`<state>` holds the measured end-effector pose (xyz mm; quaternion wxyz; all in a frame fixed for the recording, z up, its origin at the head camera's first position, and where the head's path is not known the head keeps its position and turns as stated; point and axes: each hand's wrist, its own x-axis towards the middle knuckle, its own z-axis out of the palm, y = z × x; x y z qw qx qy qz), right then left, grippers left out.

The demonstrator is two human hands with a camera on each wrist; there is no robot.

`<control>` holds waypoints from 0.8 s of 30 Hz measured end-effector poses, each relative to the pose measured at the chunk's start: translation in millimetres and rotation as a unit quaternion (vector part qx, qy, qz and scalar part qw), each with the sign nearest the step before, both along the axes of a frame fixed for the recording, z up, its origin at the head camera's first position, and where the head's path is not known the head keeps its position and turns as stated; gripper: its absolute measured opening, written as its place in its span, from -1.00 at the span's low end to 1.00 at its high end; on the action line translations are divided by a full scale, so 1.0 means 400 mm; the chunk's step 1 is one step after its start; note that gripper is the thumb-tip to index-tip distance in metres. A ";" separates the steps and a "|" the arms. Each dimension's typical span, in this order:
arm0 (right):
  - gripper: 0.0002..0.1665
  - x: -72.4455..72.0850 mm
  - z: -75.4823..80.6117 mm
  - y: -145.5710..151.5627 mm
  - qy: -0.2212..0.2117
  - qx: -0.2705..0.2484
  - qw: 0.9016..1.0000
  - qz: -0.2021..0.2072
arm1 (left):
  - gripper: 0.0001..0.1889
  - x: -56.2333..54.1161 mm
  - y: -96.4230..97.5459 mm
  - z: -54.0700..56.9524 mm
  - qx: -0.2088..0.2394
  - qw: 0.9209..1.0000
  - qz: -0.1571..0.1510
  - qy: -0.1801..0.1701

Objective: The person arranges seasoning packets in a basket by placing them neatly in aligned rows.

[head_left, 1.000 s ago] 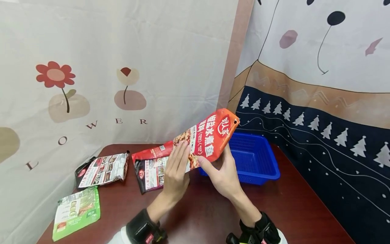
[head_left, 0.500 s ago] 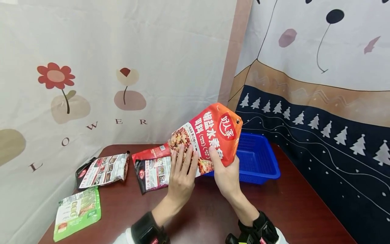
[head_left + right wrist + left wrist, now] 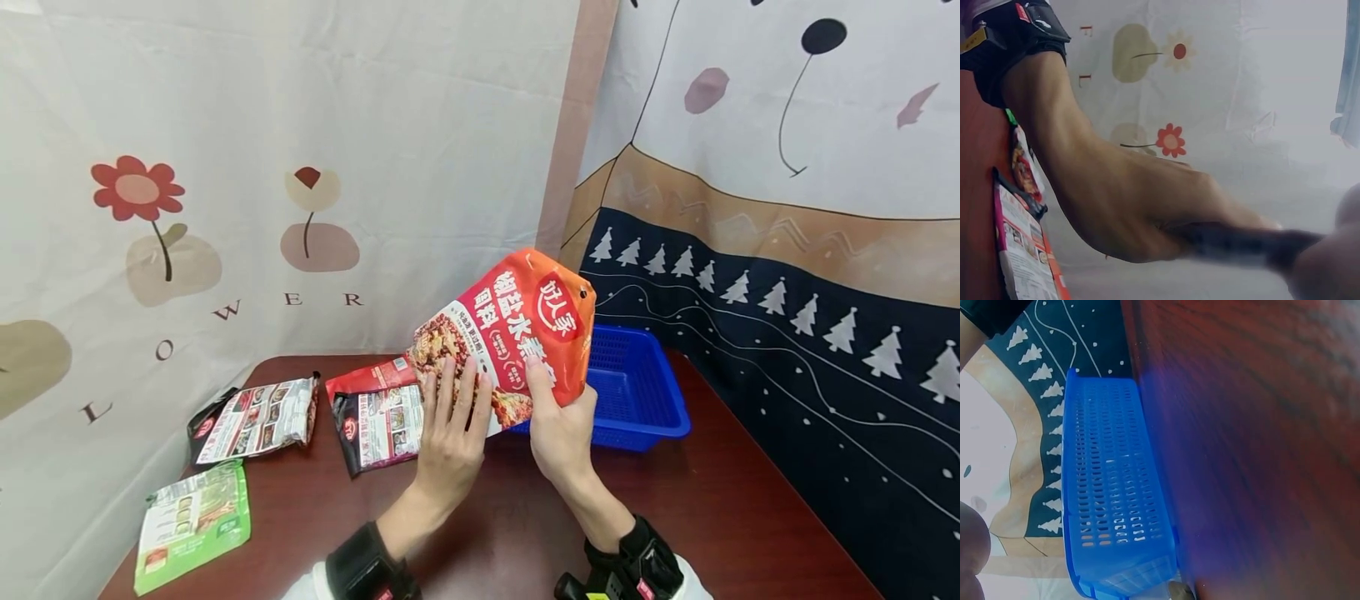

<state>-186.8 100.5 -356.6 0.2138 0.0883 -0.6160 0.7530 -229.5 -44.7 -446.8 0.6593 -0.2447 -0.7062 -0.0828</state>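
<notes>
Both hands hold a red and orange seasoning pouch (image 3: 510, 321) above the table, its printed front tilted toward the head camera. My left hand (image 3: 452, 450) lies with long fingers over the pouch's lower left front; its thumb is hidden behind. In the right wrist view the blurred, dark pouch edge (image 3: 1235, 245) sits in the crook of that left hand (image 3: 1129, 187). My right hand (image 3: 564, 433) pinches the lower right edge, thumb in front and fingers behind. Under the pouch's left end lie a black pouch (image 3: 378, 429) and a red pouch (image 3: 367, 377).
Behind the held pouch stands a blue plastic basket (image 3: 637, 396), its slotted side (image 3: 1110, 469) facing the left wrist camera. At the table's left lie a black and white pouch (image 3: 258, 421) and a green pouch (image 3: 195, 525). Printed cloth (image 3: 420, 167) hangs behind the brown table (image 3: 510, 533).
The seasoning pouch has turned so that more of its front faces the head camera. My left hand has shifted right a little, and the right thumb has moved up its front.
</notes>
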 end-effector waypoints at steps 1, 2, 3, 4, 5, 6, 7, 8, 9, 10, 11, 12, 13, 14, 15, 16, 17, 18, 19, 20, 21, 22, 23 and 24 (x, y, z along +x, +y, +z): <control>-0.59 0.000 -0.001 -0.001 0.003 -0.001 1.000 -0.004 | -0.56 0.001 0.001 -0.001 0.000 1.000 -0.001 -0.002; -0.59 0.000 -0.001 -0.001 0.007 -0.003 1.000 -0.005 | -0.56 0.002 0.001 -0.002 0.000 1.000 -0.002 -0.005; -0.59 -0.001 -0.002 -0.002 0.011 -0.003 1.000 -0.005 | -0.56 0.002 0.002 -0.004 0.000 1.000 -0.004 -0.009; -0.59 -0.001 -0.002 -0.002 0.016 -0.007 1.000 -0.005 | -0.56 0.003 0.002 -0.005 0.000 1.000 -0.006 -0.012; -0.58 -0.003 -0.002 -0.002 0.021 -0.010 1.000 -0.002 | -0.56 0.004 0.003 -0.006 0.001 1.000 -0.008 -0.016; -0.58 -0.003 -0.002 -0.003 0.025 -0.012 1.000 -0.001 | -0.56 0.005 0.003 -0.006 0.002 1.000 -0.009 -0.020; -0.57 -0.004 -0.001 -0.003 0.028 -0.014 1.000 0.001 | -0.56 0.006 0.003 -0.007 0.002 1.000 -0.010 -0.023; -0.57 -0.004 -0.002 -0.003 0.030 -0.015 0.999 0.005 | -0.55 0.006 0.003 -0.008 0.003 1.000 -0.011 -0.027; -0.57 -0.005 -0.002 -0.002 0.031 -0.014 0.999 0.006 | -0.55 0.007 0.002 -0.008 0.004 0.999 -0.012 -0.030; -0.57 -0.006 -0.002 -0.002 0.032 -0.013 0.999 0.006 | -0.55 0.007 0.002 -0.008 0.004 0.999 -0.013 -0.031; -0.56 -0.006 -0.001 -0.002 0.032 -0.010 0.999 0.006 | -0.55 0.007 0.002 -0.008 0.005 0.999 -0.015 -0.032; -0.57 -0.006 -0.001 -0.002 0.030 -0.008 0.999 0.005 | -0.55 0.007 0.002 -0.008 0.005 0.999 -0.019 -0.032; -0.56 -0.007 0.000 -0.002 0.031 -0.005 1.000 0.004 | -0.54 0.008 0.002 -0.008 0.005 0.999 -0.024 -0.035; -0.56 -0.008 0.000 -0.001 0.031 -0.007 0.999 0.003 | -0.52 0.009 0.001 -0.008 0.005 0.999 -0.030 -0.041; -0.57 -0.011 0.000 0.000 0.032 -0.007 0.999 0.001 | -0.46 0.011 0.000 -0.008 0.004 0.998 -0.038 -0.048; -0.57 -0.012 0.001 0.002 0.033 -0.009 0.999 0.000 | -0.40 0.014 -0.001 -0.006 0.003 0.997 -0.046 -0.058; -0.57 -0.014 0.002 0.004 0.032 -0.011 0.999 -0.002 | -0.33 0.017 -0.002 -0.003 0.001 0.996 -0.056 -0.068; -0.57 -0.017 0.002 0.008 0.032 -0.010 0.999 -0.004 | -0.27 0.020 -0.004 0.000 -0.001 0.995 -0.067 -0.077; -0.56 -0.021 0.003 0.012 0.033 -0.011 0.999 -0.004 | -0.22 0.023 -0.007 0.005 -0.003 0.993 -0.077 -0.087; -0.56 -0.024 0.003 0.017 0.031 -0.013 0.999 -0.004 | -0.19 0.026 -0.010 0.012 -0.004 0.992 -0.088 -0.092; -0.56 -0.028 0.005 0.022 0.031 -0.010 0.999 -0.006 | -0.18 0.027 -0.013 0.020 -0.004 0.991 -0.099 -0.094; -0.55 -0.032 0.008 0.028 0.032 -0.012 0.999 -0.004 | -0.20 0.027 -0.016 0.027 -0.002 0.990 -0.111 -0.091; -0.54 -0.037 0.009 0.035 0.031 -0.012 0.999 -0.003 | -0.22 0.025 -0.020 0.035 0.003 0.989 -0.122 -0.088; -0.53 -0.040 0.012 0.040 0.030 -0.011 0.999 -0.001 | -0.24 0.023 -0.025 0.041 0.011 0.987 -0.133 -0.085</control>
